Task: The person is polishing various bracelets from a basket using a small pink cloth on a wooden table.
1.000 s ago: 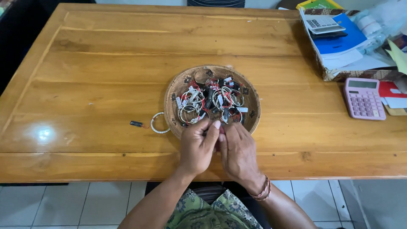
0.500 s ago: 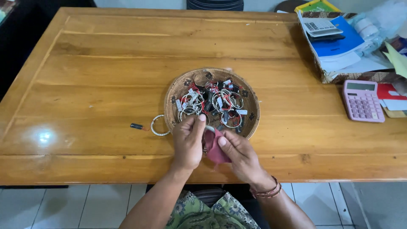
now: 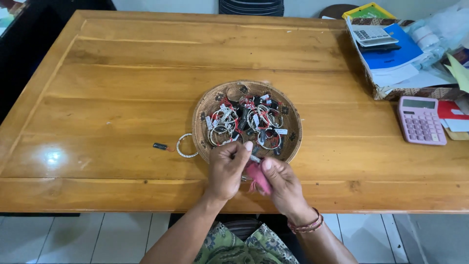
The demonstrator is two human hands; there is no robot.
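Right hand [image 3: 283,183] curled around a pink cloth [image 3: 257,177], its long axis running up-left toward the woven tray [image 3: 205,105], left hand [image 3: 227,168] pinched closed on a small silver ring [image 3: 254,159] at the cloth's far end, above the worktop's [image 3: 122,88] near edge, tray of tagged rings just beyond

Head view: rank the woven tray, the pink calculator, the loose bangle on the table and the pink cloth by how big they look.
1. woven tray
2. pink calculator
3. pink cloth, partly hidden by the hands, so unsure against the bangle
4. loose bangle
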